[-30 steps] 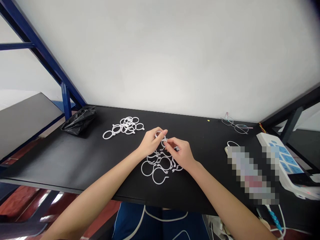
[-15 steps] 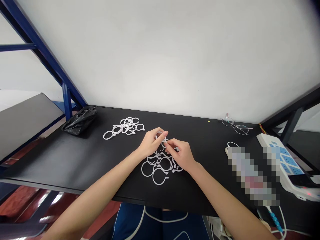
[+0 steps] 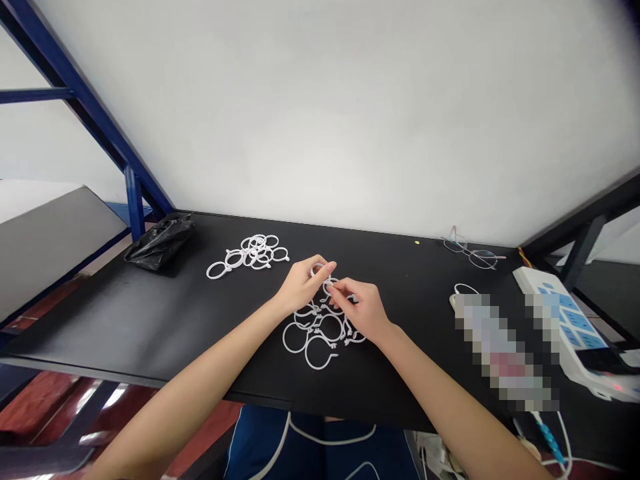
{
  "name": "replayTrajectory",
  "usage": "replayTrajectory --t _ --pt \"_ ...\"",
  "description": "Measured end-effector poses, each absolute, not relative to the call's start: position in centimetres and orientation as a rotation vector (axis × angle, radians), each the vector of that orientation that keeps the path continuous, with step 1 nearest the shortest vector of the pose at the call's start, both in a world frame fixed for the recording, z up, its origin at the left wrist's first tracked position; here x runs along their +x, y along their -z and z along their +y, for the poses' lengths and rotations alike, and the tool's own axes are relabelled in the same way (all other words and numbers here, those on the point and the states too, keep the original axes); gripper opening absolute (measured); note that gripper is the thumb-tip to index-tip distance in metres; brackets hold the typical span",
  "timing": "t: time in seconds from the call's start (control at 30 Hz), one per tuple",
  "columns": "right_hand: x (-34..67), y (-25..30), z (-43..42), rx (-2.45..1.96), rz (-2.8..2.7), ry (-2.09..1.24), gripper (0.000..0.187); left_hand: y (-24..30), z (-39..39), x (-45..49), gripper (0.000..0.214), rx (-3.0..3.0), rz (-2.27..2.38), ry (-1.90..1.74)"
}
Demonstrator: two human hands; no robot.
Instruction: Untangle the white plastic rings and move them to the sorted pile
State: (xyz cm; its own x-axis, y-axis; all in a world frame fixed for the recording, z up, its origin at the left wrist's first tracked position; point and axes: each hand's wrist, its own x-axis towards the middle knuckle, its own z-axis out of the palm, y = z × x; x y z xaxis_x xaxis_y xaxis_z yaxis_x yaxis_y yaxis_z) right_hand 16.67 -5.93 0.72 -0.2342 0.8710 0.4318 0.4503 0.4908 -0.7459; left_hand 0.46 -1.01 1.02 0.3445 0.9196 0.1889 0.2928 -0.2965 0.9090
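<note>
Both my hands are close together over a loose heap of white plastic snap rings (image 3: 313,340) on the black table top. My left hand (image 3: 303,283) pinches a white plastic ring (image 3: 317,270) between thumb and fingers. My right hand (image 3: 359,308) holds the edge of another ring (image 3: 329,287) with its fingertips, close to the left fingers. Where the two rings meet is partly hidden by my fingers. A second heap of the same rings (image 3: 250,253) lies to the left of my hands, untouched.
The black table top (image 3: 125,313) ends at a white wall. On it lie a black plastic bag (image 3: 160,243), wire glasses (image 3: 470,252), a pixelated blurred object (image 3: 505,350) and a white power strip (image 3: 560,320). Blue metal frame bars rise at the left.
My hands stay almost in the same place on the ring. The view has shifted very slightly.
</note>
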Motion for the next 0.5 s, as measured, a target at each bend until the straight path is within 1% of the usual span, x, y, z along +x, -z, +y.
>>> replayTrajectory --t 0.5 --pt "16.72 -0.49 -5.8 -1.075 -1.858 -0.573 0.016 -0.89 -0.94 0.52 0.045 1.779 1.061 -0.971"
